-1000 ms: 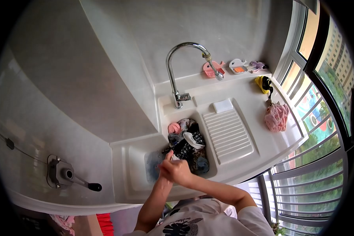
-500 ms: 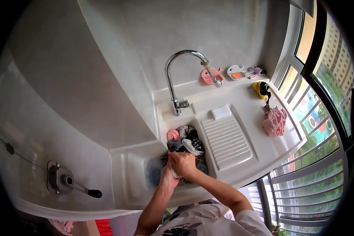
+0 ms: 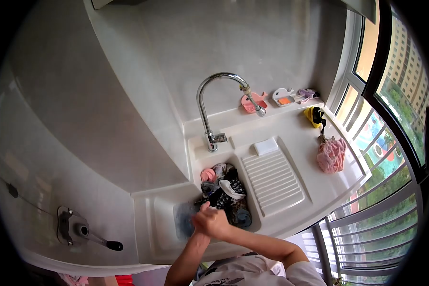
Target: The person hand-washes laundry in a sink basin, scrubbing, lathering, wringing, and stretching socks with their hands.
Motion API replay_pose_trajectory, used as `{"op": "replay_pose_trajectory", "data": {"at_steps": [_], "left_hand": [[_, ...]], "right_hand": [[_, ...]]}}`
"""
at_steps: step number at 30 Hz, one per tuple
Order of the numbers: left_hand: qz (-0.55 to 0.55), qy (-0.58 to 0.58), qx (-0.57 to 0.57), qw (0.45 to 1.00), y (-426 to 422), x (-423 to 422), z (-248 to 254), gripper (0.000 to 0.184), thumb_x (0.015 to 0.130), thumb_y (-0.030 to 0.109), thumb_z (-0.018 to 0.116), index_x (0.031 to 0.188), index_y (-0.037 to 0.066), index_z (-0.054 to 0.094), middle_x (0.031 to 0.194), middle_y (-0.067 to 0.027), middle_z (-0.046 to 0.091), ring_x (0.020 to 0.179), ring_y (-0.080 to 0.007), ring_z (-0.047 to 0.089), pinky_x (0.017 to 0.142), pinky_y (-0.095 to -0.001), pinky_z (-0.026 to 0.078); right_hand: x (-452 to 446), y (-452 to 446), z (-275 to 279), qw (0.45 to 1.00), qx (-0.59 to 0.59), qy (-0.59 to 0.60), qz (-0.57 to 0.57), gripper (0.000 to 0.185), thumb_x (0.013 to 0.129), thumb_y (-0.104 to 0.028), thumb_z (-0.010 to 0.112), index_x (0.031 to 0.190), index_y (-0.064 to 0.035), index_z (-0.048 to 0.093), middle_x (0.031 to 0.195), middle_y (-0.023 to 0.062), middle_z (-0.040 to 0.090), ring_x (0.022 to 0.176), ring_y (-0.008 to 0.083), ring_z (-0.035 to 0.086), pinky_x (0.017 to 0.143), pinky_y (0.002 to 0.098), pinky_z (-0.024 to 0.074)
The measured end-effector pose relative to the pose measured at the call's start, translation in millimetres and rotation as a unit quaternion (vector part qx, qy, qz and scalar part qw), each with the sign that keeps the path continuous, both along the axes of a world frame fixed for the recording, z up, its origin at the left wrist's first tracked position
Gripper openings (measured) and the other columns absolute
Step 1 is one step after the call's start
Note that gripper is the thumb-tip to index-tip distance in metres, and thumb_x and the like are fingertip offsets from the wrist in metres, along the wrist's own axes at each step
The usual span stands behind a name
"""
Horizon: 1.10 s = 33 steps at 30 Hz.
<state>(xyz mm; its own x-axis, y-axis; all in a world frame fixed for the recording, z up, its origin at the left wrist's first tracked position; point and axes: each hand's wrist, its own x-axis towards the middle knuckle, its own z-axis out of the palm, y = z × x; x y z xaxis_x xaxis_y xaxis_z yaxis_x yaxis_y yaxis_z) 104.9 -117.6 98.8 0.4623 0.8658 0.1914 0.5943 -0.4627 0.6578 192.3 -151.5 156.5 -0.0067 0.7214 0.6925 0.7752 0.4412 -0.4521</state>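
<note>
My two hands are pressed together over the front of the white sink [image 3: 150,224]. My right hand [image 3: 215,223] is closed and lies over my left hand [image 3: 199,225], whose fingers are mostly hidden. A small pale patch shows by the fingers, but what they hold cannot be made out. Just beyond them, a heap of wet clothes [image 3: 231,202] fills the right part of the basin, with black, patterned, white and pink pieces. Bluish-grey water [image 3: 183,219] lies to the left of my hands.
A chrome faucet [image 3: 202,105] arches behind the basin. On the right are a ribbed washboard [image 3: 274,183], a white soap bar [image 3: 266,147], a bunched pink cloth [image 3: 331,156] and a yellow-and-black item [image 3: 314,117]. Whale-shaped soap dishes [image 3: 254,102] line the back ledge.
My clasped hands have shifted slightly down toward me, away from the heap, showing more of the clothes. The camera has tilted a little, so the faucet and counter sit lower in view.
</note>
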Motion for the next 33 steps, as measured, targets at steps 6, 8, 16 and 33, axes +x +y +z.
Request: {"op": "replay_pose_trajectory", "data": {"at_steps": [6,8,16,33], "left_hand": [[-0.044,-0.496,-0.581,0.643,6.5,-0.5,35.2,0.034,0.091,0.031,0.053,0.12,0.013,0.053,0.115,-0.0006,0.058,0.105,-0.0139,0.054,0.088,-0.0352,0.042],[-0.022,-0.514,-0.543,0.664,12.1,-2.0,37.2,0.032,0.09,0.028,0.056,0.118,0.012,0.054,0.11,-0.0013,0.06,0.102,-0.0148,0.055,0.085,-0.0335,0.042],[-0.07,-0.501,-0.531,0.68,7.5,-1.7,39.3,0.024,0.085,0.012,0.062,0.106,0.003,0.059,0.105,-0.0071,0.061,0.104,-0.0202,0.056,0.093,-0.0377,0.043],[-0.066,-0.455,-0.483,0.745,15.0,-9.7,29.3,0.037,0.076,0.011,0.069,0.108,0.0,0.057,0.107,-0.0105,0.061,0.101,-0.0214,0.059,0.093,-0.037,0.044]], "right_hand": [[60.1,23.2,10.6,0.987,-0.066,0.068,-0.13,0.024,0.088,-0.025,0.059,0.073,-0.0061,0.054,0.05,0.0095,0.054,0.044,0.0259,0.056,0.04,0.0357,0.0407],[57.8,2.8,11.2,0.955,-0.171,0.241,-0.004,0.022,0.091,-0.026,0.056,0.082,-0.006,0.055,0.052,0.0068,0.054,0.044,0.0199,0.055,0.041,0.0319,0.04],[63.2,8.6,-16.8,0.8,-0.266,0.507,0.178,0.024,0.096,-0.026,0.05,0.098,-0.0033,0.056,0.075,-0.0007,0.057,0.069,0.0027,0.049,0.061,0.0192,0.0403],[82.7,1.9,-8.7,0.654,-0.366,0.61,0.258,0.011,0.093,-0.018,0.055,0.09,-0.0076,0.053,0.084,-0.0017,0.053,0.08,0.0071,0.049,0.072,0.0222,0.0409]]}}
